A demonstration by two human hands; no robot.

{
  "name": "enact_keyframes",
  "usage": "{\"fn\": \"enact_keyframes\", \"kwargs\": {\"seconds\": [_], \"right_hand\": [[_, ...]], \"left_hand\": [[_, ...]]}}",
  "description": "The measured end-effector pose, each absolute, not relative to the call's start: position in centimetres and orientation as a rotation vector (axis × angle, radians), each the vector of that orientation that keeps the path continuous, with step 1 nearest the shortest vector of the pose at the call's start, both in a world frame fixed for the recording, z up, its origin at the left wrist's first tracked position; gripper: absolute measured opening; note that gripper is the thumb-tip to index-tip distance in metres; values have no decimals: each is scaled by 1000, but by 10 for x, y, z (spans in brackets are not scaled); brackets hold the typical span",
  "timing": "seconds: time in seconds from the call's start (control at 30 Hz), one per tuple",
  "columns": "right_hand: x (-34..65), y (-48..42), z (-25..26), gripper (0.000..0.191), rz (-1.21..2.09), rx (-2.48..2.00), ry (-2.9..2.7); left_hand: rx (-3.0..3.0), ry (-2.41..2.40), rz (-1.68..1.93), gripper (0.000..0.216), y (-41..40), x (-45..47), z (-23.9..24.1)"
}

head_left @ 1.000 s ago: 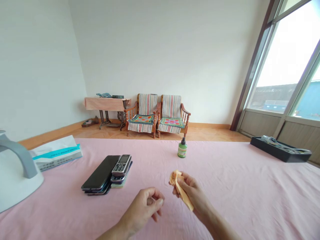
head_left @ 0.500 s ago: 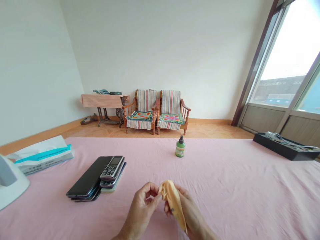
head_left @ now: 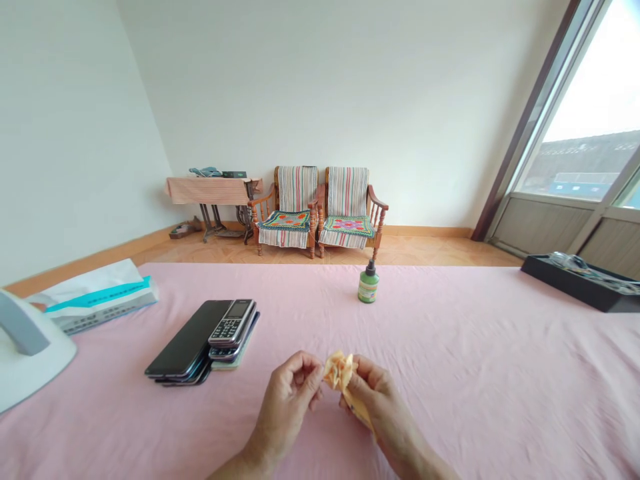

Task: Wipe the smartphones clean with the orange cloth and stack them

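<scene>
A small yellow crumpled piece [head_left: 340, 371], with a wavy edge at its bunched top, is between my hands; I cannot tell whether it is cloth or a wrapper. My right hand [head_left: 383, 400] is closed around its lower part, thumb pressed on the front. With thumb and forefinger pinched, my left hand [head_left: 293, 393] meets the left edge of the bunched top. Its other fingers are curled in. Beyond the hands stands a green bottle [head_left: 367, 285] with a black top. To the left, several phones lie stacked, with a keypad phone [head_left: 233, 322] on top beside a black smartphone [head_left: 193, 340].
A pink cloth [head_left: 450, 373] covers the surface. At the left are a white iron-like appliance [head_left: 35, 360] and a white-and-blue tissue pack [head_left: 100, 293]. A black tray [head_left: 575, 283] holding cables is at the far right. Two wooden chairs [head_left: 347, 207] stand against the wall.
The yellow piece has turned in my right hand, so its bunched, wavy end now faces up and its lower part is more hidden. The view has shifted slightly.
</scene>
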State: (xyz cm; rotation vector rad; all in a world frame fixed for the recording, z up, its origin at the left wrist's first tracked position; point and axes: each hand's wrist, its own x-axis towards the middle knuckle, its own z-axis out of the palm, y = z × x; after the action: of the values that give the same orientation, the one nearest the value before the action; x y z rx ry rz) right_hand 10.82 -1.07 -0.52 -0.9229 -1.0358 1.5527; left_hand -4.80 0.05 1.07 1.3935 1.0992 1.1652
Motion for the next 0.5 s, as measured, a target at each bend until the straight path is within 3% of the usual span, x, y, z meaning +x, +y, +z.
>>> {"fn": "enact_keyframes", "kwargs": {"seconds": [0.2, 0.3, 0.4, 0.5], "right_hand": [[109, -8, -4, 34, 1548, -938, -984], [109, -9, -1, 33, 1548, -944, -981], [109, -10, 1, 33, 1550, -955, -980], [108, -10, 1, 34, 1551, -970, -980]], "left_hand": [[1409, 1222, 1344, 17, 11, -64, 6], [1468, 1274, 1354, 37, 14, -67, 3], [1530, 1256, 1221, 23, 12, -64, 2], [1533, 1210, 1162, 25, 7, -57, 6]]}}
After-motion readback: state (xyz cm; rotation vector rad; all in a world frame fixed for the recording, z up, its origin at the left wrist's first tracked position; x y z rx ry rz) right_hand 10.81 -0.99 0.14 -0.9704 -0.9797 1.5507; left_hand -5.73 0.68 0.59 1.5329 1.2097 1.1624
